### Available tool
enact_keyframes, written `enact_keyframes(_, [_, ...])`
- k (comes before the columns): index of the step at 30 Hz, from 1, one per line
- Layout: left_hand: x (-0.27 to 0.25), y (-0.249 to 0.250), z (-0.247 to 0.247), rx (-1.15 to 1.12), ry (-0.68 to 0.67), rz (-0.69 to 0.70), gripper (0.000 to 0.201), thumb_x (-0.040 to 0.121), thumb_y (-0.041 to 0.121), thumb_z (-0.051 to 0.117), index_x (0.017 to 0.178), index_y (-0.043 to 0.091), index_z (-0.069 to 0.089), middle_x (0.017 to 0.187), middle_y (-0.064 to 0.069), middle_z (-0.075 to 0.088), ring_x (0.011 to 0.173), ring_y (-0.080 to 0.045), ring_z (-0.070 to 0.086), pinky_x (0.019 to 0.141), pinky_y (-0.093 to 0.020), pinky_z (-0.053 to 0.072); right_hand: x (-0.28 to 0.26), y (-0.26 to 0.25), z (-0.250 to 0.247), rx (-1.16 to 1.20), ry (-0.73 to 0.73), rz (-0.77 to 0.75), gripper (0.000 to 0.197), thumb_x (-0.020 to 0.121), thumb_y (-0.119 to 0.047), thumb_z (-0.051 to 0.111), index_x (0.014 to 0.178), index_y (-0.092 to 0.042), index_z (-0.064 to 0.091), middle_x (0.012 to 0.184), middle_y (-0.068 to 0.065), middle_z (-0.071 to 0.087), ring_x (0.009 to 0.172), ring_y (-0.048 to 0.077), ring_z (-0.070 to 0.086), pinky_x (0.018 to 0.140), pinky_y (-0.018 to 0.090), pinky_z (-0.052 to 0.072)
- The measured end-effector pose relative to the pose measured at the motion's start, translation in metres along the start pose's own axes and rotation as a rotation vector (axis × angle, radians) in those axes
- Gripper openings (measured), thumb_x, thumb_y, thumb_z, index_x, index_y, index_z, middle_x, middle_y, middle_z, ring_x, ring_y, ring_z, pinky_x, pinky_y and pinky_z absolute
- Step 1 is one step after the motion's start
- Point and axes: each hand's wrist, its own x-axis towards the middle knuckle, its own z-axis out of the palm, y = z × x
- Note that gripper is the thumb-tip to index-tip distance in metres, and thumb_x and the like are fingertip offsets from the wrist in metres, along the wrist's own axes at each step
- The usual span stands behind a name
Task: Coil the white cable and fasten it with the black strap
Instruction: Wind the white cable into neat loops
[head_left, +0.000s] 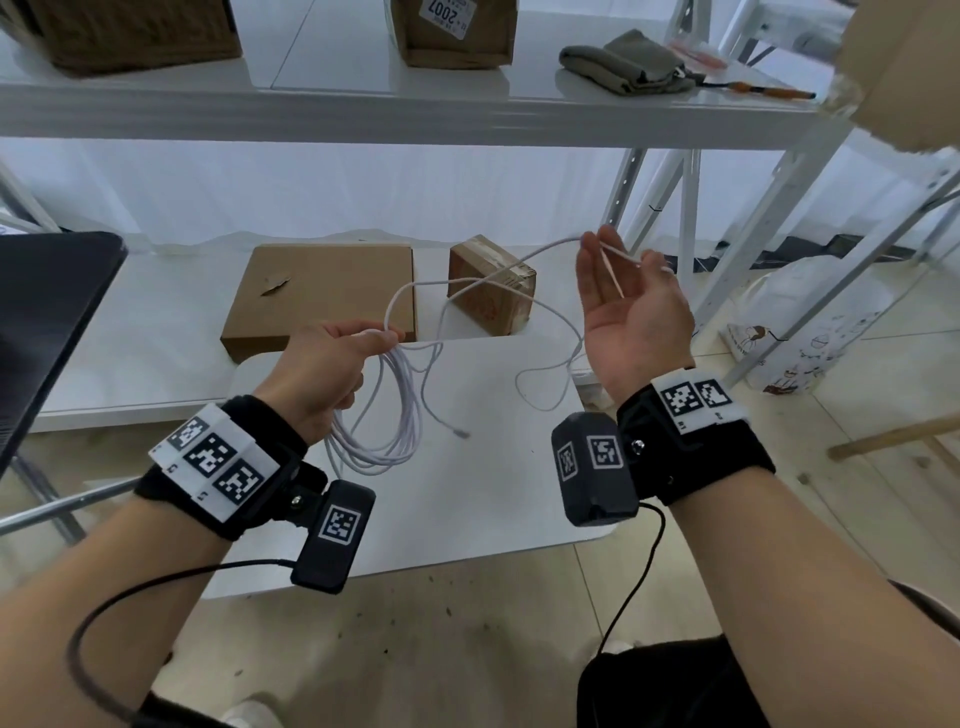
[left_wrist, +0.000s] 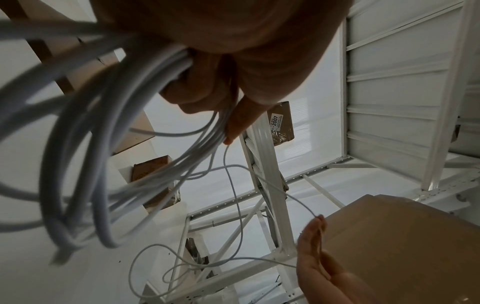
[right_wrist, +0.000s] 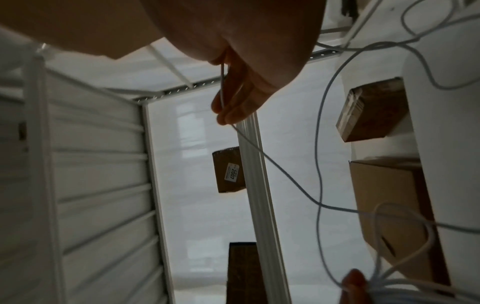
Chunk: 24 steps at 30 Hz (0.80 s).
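Head view: left hand grips coiled white cable.

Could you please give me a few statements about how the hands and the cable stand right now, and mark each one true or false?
1. The left hand holds a bundle of loops of the white cable. True.
2. The right hand is a closed fist around the cable. False: its palm faces up, fingers nearly straight, with a strand lying across the fingers.
3. A black strap already binds the loops. False: no strap shows on the cable in any view.
4. A slack stretch of cable runs between the two hands. True.
5. A flat cardboard box lies on the low shelf behind the hands. True.
6. The whole cable lies flat on the white table. False: both hands hold it up.
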Motion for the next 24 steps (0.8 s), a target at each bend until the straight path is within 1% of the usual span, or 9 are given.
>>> enact_keyframes(4, [0.003, -0.002, -0.001, 0.003, 0.043, -0.007, 0.015, 0.096, 0.02, 0.064, 0.104, 0.014, 0.076, 0.041, 0.015, 0.034, 0.038, -0.005, 0.025, 0.035, -0.018, 0.023, 0.009, -0.005, -0.005, 0.035, 0.068, 0.033, 0.013, 0.107, -0.015, 0.04, 0.111, -0.01, 0.051, 0.064, 0.008, 0.069, 0.052, 0.02, 0.065, 0.05, 0.027, 0.053])
enact_keyframes(8, [0.004, -0.002, -0.002, -0.014, 0.097, -0.002, 0.012, 0.096, 0.02, 0.065, 0.1, 0.016, 0.075, 0.041, 0.016, 0.035, 0.045, -0.009, 0.025, 0.039, -0.02, 0.024, 0.013, -0.007, -0.008, -0.016, 0.056, 0.06, 0.016, 0.107, -0.015, 0.039, 0.107, -0.013, 0.055, 0.05, 0.0, 0.048, 0.039, 0.012, 0.04, 0.044, 0.02, 0.038])
enact_keyframes(10, [0.005, -0.001, -0.004, -0.039, 0.142, 0.004, 0.01, 0.095, 0.021, 0.065, 0.097, 0.019, 0.075, 0.053, 0.011, 0.045, 0.053, -0.012, 0.028, 0.046, -0.025, 0.024, 0.012, -0.009, -0.008, -0.151, 0.109, 0.032, 0.019, 0.108, -0.018, 0.039, 0.112, -0.014, 0.057, 0.047, -0.004, 0.038, 0.039, 0.01, 0.032, 0.045, 0.021, 0.032])
enact_keyframes(12, [0.005, 0.001, -0.006, -0.063, 0.184, 0.023, 0.01, 0.096, 0.021, 0.065, 0.092, 0.022, 0.075, 0.072, 0.004, 0.057, 0.057, -0.014, 0.031, 0.05, -0.029, 0.024, 0.012, -0.011, -0.011, -0.44, 0.18, -0.04, 0.022, 0.106, -0.019, 0.042, 0.114, -0.014, 0.062, 0.047, -0.006, 0.036, 0.042, 0.009, 0.033, 0.047, 0.022, 0.03])
enact_keyframes(14, [0.004, 0.003, -0.007, -0.077, 0.2, 0.052, 0.011, 0.096, 0.02, 0.065, 0.09, 0.022, 0.074, 0.077, 0.001, 0.063, 0.054, -0.012, 0.033, 0.049, -0.028, 0.024, 0.011, -0.008, -0.011, -0.853, 0.174, -0.134, 0.026, 0.104, -0.021, 0.047, 0.117, -0.009, 0.065, 0.056, -0.007, 0.048, 0.052, 0.009, 0.042, 0.054, 0.023, 0.038])
enact_keyframes(16, [0.002, 0.006, -0.007, -0.068, 0.182, 0.105, 0.012, 0.096, 0.018, 0.065, 0.09, 0.021, 0.074, 0.071, 0.003, 0.064, 0.043, -0.006, 0.036, 0.044, -0.023, 0.026, 0.008, -0.002, -0.011, -1.277, 0.075, -0.166, 0.038, 0.101, -0.028, 0.053, 0.133, -0.007, 0.058, 0.095, -0.002, 0.064, 0.085, 0.012, 0.057, 0.084, 0.03, 0.048])
enact_keyframes(18, [0.0, 0.008, -0.006, -0.044, 0.151, 0.152, 0.01, 0.096, 0.017, 0.065, 0.093, 0.018, 0.075, 0.068, 0.003, 0.064, 0.036, -0.003, 0.038, 0.04, -0.02, 0.027, 0.004, 0.006, -0.014, -1.62, 0.002, -0.13, 0.055, 0.098, -0.033, 0.059, 0.143, -0.004, 0.046, 0.13, 0.008, 0.059, 0.119, 0.021, 0.056, 0.101, 0.033, 0.039])
enact_keyframes(21, [-0.003, 0.008, -0.003, -0.065, 0.097, 0.164, 0.009, 0.095, 0.017, 0.066, 0.096, 0.016, 0.076, 0.064, 0.004, 0.063, 0.04, -0.007, 0.028, 0.036, -0.018, 0.024, 0.0, 0.013, -0.018, -1.822, -0.104, -0.072, 0.057, 0.094, -0.042, 0.064, 0.132, -0.002, 0.051, 0.125, 0.013, 0.062, 0.121, 0.03, 0.056, 0.091, 0.032, 0.04])
enact_keyframes(24, [-0.006, 0.01, -0.004, -0.08, 0.057, 0.173, 0.01, 0.095, 0.017, 0.066, 0.098, 0.015, 0.076, 0.069, -0.001, 0.066, 0.042, -0.009, 0.024, 0.036, -0.018, 0.023, 0.0, 0.017, -0.018, -1.885, -0.195, -0.078, 0.055, 0.099, -0.056, 0.047, 0.115, -0.008, 0.067, 0.11, 0.01, 0.069, 0.109, 0.028, 0.061, 0.081, 0.029, 0.037])
